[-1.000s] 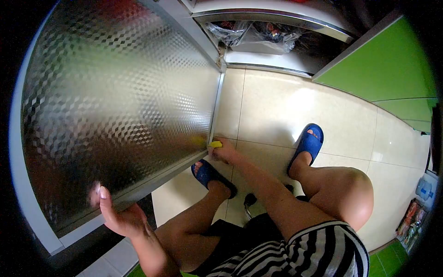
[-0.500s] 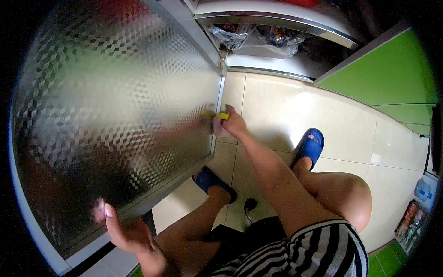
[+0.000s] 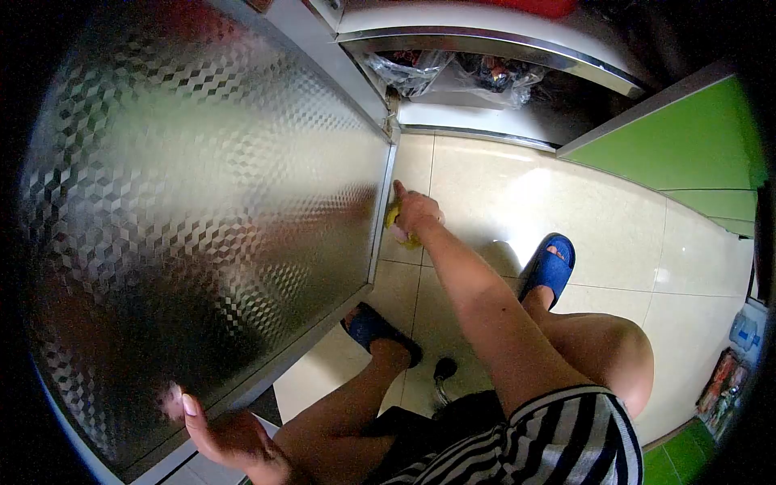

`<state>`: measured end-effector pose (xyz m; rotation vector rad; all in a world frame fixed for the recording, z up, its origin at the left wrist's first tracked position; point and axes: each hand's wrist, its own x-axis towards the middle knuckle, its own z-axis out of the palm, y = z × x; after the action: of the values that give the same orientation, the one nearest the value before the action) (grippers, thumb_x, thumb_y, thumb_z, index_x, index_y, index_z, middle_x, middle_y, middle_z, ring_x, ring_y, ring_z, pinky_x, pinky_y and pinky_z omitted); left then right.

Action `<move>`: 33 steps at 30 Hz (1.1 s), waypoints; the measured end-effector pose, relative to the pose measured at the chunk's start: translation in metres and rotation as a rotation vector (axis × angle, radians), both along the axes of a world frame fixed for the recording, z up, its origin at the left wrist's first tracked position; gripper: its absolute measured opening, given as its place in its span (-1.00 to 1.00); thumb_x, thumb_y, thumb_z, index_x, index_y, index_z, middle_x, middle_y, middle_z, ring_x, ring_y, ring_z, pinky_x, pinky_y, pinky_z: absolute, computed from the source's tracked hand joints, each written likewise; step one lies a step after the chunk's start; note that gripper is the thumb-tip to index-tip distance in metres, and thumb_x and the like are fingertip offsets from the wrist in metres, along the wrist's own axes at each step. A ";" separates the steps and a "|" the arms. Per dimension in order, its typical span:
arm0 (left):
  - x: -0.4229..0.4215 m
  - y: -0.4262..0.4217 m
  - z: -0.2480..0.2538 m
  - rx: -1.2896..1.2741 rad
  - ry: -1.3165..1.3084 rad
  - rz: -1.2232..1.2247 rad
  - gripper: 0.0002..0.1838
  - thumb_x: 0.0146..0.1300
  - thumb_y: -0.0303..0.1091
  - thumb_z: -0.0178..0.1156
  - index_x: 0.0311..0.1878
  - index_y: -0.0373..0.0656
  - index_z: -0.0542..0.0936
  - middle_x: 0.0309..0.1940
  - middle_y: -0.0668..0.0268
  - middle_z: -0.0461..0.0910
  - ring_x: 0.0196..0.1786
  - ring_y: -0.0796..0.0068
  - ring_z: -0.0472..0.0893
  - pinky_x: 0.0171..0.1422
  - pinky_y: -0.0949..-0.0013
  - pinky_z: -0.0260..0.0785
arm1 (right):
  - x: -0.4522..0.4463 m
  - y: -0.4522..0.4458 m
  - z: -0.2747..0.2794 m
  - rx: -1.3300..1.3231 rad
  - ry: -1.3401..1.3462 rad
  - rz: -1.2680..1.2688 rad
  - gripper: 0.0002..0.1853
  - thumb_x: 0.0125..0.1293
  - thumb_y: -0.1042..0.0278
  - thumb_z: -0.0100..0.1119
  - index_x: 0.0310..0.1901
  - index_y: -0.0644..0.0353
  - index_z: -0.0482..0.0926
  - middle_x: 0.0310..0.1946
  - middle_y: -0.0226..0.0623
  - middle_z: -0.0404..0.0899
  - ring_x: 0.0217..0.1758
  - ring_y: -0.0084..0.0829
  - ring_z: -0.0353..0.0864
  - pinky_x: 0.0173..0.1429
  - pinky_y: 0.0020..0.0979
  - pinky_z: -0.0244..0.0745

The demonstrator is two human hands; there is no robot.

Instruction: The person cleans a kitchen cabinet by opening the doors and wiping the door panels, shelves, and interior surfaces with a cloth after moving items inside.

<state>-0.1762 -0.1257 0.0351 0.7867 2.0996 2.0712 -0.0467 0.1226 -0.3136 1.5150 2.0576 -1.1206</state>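
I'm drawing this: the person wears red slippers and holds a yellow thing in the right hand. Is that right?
No, the slippers are blue, not red, as the head view shows. The right hand does hold a yellow thing.

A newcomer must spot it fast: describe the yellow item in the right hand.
Find the large patterned panel. Just past its right edge is the right hand gripping the yellow item. Bright yellow sets it apart from the blue slippers nearby.

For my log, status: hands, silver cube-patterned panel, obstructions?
Right hand holding crumpled yellow-pink item beside panel. Left hand at panel edge, grip unclear. Blue open-toed slipper near panel corner.
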 end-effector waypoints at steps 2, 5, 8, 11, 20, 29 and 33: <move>0.002 0.003 0.004 0.009 -0.130 -0.104 -0.60 0.32 -0.24 -0.02 0.11 -0.31 0.46 0.14 0.17 0.39 0.21 0.22 0.38 0.33 0.05 0.20 | -0.001 0.001 -0.003 -0.004 -0.006 -0.005 -0.09 0.14 0.21 0.16 0.46 -0.16 -0.16 0.18 -0.20 0.43 0.18 -0.18 0.48 0.22 -0.17 0.46; 0.011 0.009 0.006 -0.025 -0.089 -0.001 -0.59 0.33 -0.23 -0.03 0.12 -0.31 0.44 0.14 0.18 0.39 0.20 0.23 0.38 0.33 0.05 0.20 | -0.003 0.003 -0.001 -0.011 -0.024 -0.019 -0.08 0.14 0.22 0.19 0.46 -0.15 -0.16 0.19 -0.24 0.43 0.18 -0.18 0.48 0.22 -0.16 0.47; 0.007 0.009 0.003 -0.019 -0.072 0.015 -0.58 0.33 -0.23 -0.04 0.14 -0.31 0.43 0.13 0.18 0.39 0.20 0.25 0.37 0.32 0.06 0.20 | 0.000 0.007 0.014 -0.051 -0.034 -0.022 -0.08 0.14 0.24 0.19 0.46 -0.12 -0.16 0.19 -0.27 0.43 0.19 -0.19 0.48 0.20 -0.16 0.47; 0.010 0.009 0.007 -0.121 -0.028 -0.003 -0.57 0.33 -0.22 -0.04 0.14 -0.31 0.41 0.12 0.19 0.38 0.21 0.26 0.35 0.32 0.05 0.19 | -0.004 0.009 -0.004 -0.092 -0.031 -0.017 -0.09 0.15 0.25 0.18 0.46 -0.13 -0.15 0.19 -0.25 0.43 0.19 -0.19 0.48 0.17 -0.14 0.47; -0.002 0.002 0.002 -0.021 -0.074 -0.046 -0.57 0.35 -0.23 -0.07 0.16 -0.32 0.42 0.19 0.14 0.35 0.25 0.23 0.34 0.37 0.06 0.15 | -0.008 0.016 0.007 -0.041 -0.019 -0.019 -0.08 0.19 0.26 0.17 0.47 -0.06 -0.21 0.11 -0.20 0.51 0.10 -0.18 0.56 0.11 -0.16 0.49; 0.009 0.012 0.007 -0.078 -0.081 -0.019 -0.53 0.19 -0.16 0.16 0.09 -0.24 0.43 0.05 0.14 0.43 0.14 0.21 0.37 0.30 0.13 0.16 | 0.007 0.001 -0.026 -0.051 -0.109 -0.045 -0.11 0.22 0.17 0.18 0.47 -0.06 -0.17 0.11 -0.28 0.52 0.10 -0.26 0.55 0.09 -0.27 0.51; 0.004 0.008 0.004 -0.082 -0.046 -0.080 -0.56 0.22 -0.17 0.15 0.08 -0.24 0.43 0.05 0.15 0.43 0.14 0.24 0.38 0.29 0.15 0.16 | 0.040 -0.029 -0.024 0.253 0.056 0.006 -0.32 0.15 0.22 0.20 0.31 0.02 0.18 0.01 -0.18 0.51 0.05 -0.21 0.54 0.08 -0.23 0.49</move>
<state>-0.1718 -0.1174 0.0391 0.7901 2.0782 1.9311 -0.0064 0.0936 -0.3380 1.6060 2.3125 -0.9385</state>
